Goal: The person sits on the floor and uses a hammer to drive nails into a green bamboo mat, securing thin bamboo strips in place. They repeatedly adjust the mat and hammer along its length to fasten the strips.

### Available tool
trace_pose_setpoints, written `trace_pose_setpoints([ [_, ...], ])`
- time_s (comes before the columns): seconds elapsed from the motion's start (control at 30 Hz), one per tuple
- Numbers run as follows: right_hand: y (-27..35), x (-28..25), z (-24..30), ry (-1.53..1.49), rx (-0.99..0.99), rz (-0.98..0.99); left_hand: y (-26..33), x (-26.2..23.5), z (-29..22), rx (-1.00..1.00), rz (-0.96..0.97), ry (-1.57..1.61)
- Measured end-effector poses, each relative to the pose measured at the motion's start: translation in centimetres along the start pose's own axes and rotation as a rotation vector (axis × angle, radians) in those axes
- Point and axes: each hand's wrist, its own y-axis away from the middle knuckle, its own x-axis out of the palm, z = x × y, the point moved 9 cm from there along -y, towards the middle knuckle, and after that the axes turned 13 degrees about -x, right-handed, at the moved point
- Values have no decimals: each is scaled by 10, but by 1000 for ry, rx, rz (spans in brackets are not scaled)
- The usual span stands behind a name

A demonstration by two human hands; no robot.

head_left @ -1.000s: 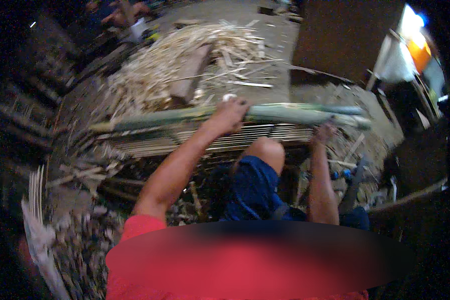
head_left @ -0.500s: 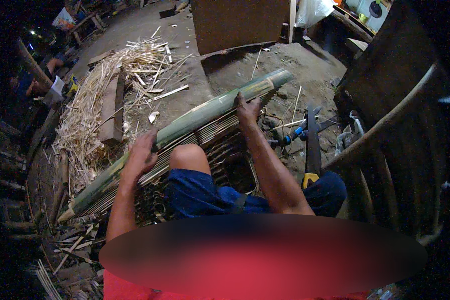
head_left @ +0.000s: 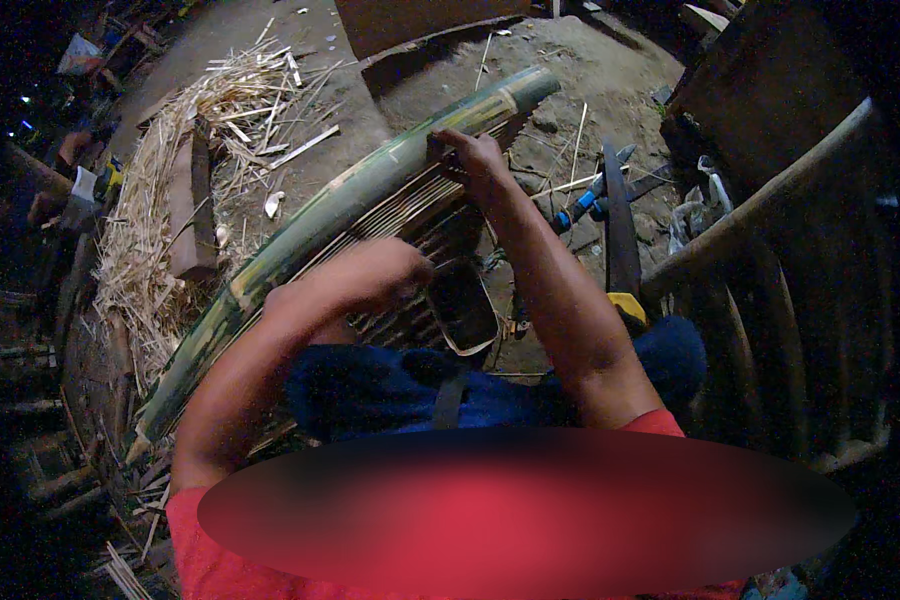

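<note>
Right hand (head_left: pixel 480 158): fingers partly spread, touching the near side of the green bamboo pole (head_left: pixel 355 190) toward its far end; some are hidden, so can't tell if they actually grip. Left hand (head_left: pixel 402 266): fingers curled in, off the pole, can't tell if anything's inside. Pole runs diagonally beyond the left fingers and under the right ones, slats (head_left: pixel 390 212) between both hands, yellow-handled saw (head_left: pixel 621 230) right of the right fingers.
</note>
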Motion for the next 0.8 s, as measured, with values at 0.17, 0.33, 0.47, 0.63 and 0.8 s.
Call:
trace_pose_setpoints([
  [0.17, -11, -6, -2, 255, -26, 79, -160, 202, -9, 75, 153, -488],
  [0.33, -17, -6, -3, 193, -104, 66, -207, 324, 31, 19, 178, -393],
  [0.47, -13, 4, 6, -21, -210, 106, -209, 355, 38, 27, 201, -358],
  [0.63, -9, 4, 12, 123, -225, 64, -199, 333, 21, 117, 263, -380],
  [0.8, -2, 2, 12, 122, -67, 114, -127, 200, -43, 315, 476, -472],
])
